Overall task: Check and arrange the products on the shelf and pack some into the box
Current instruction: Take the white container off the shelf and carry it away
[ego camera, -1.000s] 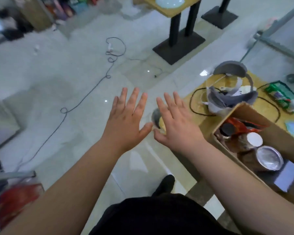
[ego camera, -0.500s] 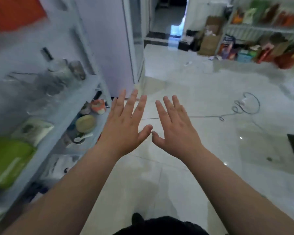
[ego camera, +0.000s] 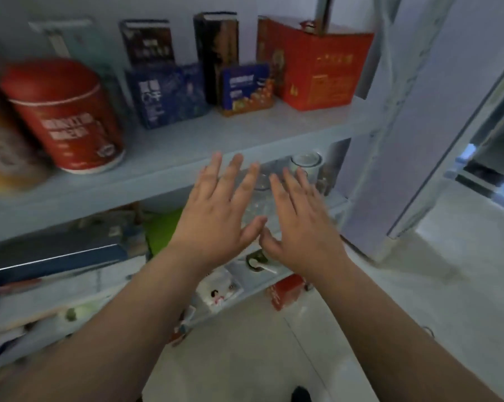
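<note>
Both hands are out in front of the shelf [ego camera: 187, 158], the left hand [ego camera: 216, 219] and right hand [ego camera: 300, 224] side by side with backs up, fingers straight and spread, thumbs nearly meeting, holding nothing and touching no product. On the upper board a red canister [ego camera: 68, 117] stands upright at the left, lid up. Right of it a blue box [ego camera: 166, 94] faces out, with two tall dark boxes [ego camera: 217, 56] standing on end behind it, long axes vertical. A small blue and orange box [ego camera: 246, 88] stands just beside the taller one, and a red carton [ego camera: 314, 62] sits at the right end. One level down, a glass jar [ego camera: 306, 165] stands upright beyond the right hand's fingertips, while a long blue box [ego camera: 56, 256] lies flat at the left, its length running along the shelf
</note>
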